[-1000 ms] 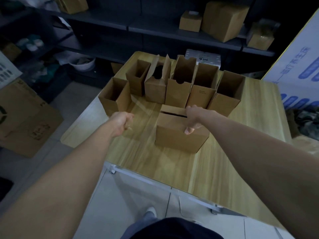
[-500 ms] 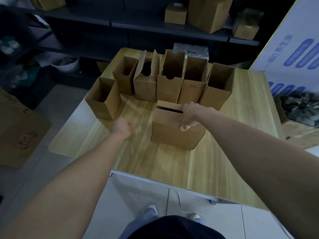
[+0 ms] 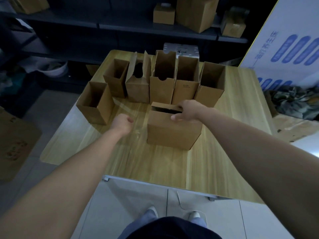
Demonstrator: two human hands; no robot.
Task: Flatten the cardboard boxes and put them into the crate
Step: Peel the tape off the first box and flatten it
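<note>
A squat cardboard box (image 3: 173,131) stands in the middle of the wooden table (image 3: 155,163). My right hand (image 3: 187,110) grips its top near edge, thumb on the front face and fingers over the narrow open slot. My left hand (image 3: 122,123) is a closed fist just left of that box, apart from it, holding nothing I can see. Behind stands a row of several tall open cardboard boxes (image 3: 160,87), with one more open box (image 3: 95,102) at the far left. No crate is in view.
Dark shelving (image 3: 120,30) with more cardboard boxes runs along the back. A white package (image 3: 181,50) sits behind the row. A large white printed carton (image 3: 290,44) stands at right, crumpled cloth (image 3: 293,102) below it. Flat cardboard (image 3: 13,142) lies on the floor at left.
The view has shifted slightly. My right hand has slid along the box's top edge, fingers now over the slot. My left fist stays beside the box.
</note>
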